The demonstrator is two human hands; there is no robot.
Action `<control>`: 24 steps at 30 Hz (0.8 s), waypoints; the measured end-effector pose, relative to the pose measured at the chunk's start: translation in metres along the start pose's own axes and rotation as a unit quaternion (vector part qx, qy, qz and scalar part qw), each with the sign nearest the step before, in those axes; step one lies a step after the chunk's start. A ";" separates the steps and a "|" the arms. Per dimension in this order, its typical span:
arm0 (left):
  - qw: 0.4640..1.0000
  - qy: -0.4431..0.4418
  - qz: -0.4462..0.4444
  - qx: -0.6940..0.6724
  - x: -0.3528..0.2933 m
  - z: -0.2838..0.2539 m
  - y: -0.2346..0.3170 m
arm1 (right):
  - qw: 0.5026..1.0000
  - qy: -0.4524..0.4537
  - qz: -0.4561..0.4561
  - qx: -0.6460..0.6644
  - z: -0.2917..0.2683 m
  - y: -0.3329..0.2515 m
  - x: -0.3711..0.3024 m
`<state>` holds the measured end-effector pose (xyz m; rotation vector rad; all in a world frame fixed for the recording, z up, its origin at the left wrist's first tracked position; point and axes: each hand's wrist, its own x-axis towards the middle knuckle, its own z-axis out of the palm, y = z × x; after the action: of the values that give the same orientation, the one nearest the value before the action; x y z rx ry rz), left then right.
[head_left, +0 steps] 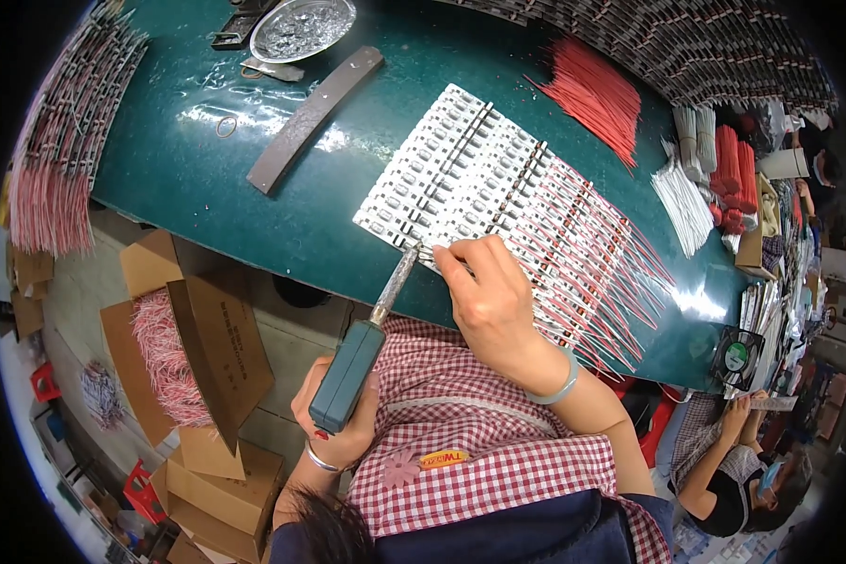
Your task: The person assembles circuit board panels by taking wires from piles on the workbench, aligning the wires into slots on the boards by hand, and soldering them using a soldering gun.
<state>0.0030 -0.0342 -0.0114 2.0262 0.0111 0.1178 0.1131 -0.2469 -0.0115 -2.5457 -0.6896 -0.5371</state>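
Observation:
My left hand (355,434) is wrapped round the handle of a dark green soldering gun (350,371). Its metal tip points away from me and reaches the near corner of a panel of white circuit boards (442,174). Close by the tip, my right hand (489,291) is closed in a pinch at the panel's near edge. What lies between its fingertips is too small to make out. Rows of red and white wires (597,254) fan out from the right part of the panel, past my right hand.
The green table (197,141) carries a grey curved bar (315,122), a metal dish (303,28) and loose red wires (597,94). White wires (681,202) and a small fan (738,357) lie right. Wired boards stack left. Cardboard boxes (211,348) stand below; a co-worker (747,489) sits right.

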 end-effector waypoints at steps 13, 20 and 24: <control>1.000 0.023 -0.009 -0.018 -0.010 0.000 -0.012 | 1.000 -0.002 0.004 -0.001 -0.002 0.000 0.001; 0.999 0.039 0.022 -0.019 0.000 0.005 -0.009 | 0.998 0.031 0.041 0.020 -0.005 0.003 0.005; 0.998 0.041 0.035 -0.018 0.008 0.008 -0.005 | 0.999 0.018 0.045 0.010 -0.004 0.003 0.006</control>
<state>0.0119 -0.0386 -0.0188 1.9849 -0.0101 0.2431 0.1185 -0.2490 -0.0067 -2.5274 -0.5618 -0.5417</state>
